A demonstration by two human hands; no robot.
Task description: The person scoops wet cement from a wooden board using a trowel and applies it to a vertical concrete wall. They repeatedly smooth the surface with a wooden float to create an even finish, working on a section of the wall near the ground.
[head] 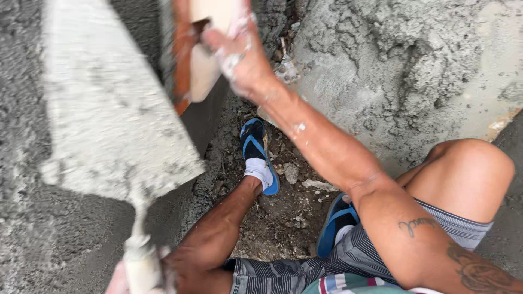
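My left hand (155,272), smeared with cement, grips the pale handle of a large trowel (109,109) at the bottom left. Its wide triangular blade is coated in grey mortar and rises toward the upper left. My right hand (239,51), also smeared white, is at the top centre, shut on a wooden float (200,73) with an orange edge. The float is held upright just right of the trowel blade. My right arm stretches up from the lower right.
A rough grey rendered surface (22,179) fills the left side. A big heap of wet mortar (403,65) lies at the upper right. My feet in blue sandals (256,144) and white socks stand on rubble-strewn ground (283,218) between them.
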